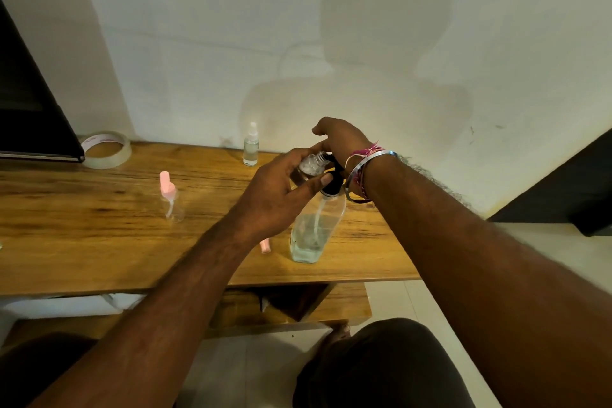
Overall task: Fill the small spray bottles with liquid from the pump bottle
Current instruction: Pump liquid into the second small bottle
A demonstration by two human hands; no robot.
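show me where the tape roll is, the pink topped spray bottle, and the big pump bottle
tape roll [106,150]: head view, on the front of its clear outer band.
pink topped spray bottle [173,205]: head view, on its clear body below the pink top.
pump bottle [311,232]: head view, on its clear body above the liquid.

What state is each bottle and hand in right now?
Pump bottle: upright on the table, partly full.
Small open bottle: held at the pump's nozzle, uncapped.
Left hand: grips that small bottle.
Right hand: on the pump head.
Pink-topped bottle: standing, looks empty.
White-topped bottle: standing, capped, holds liquid.
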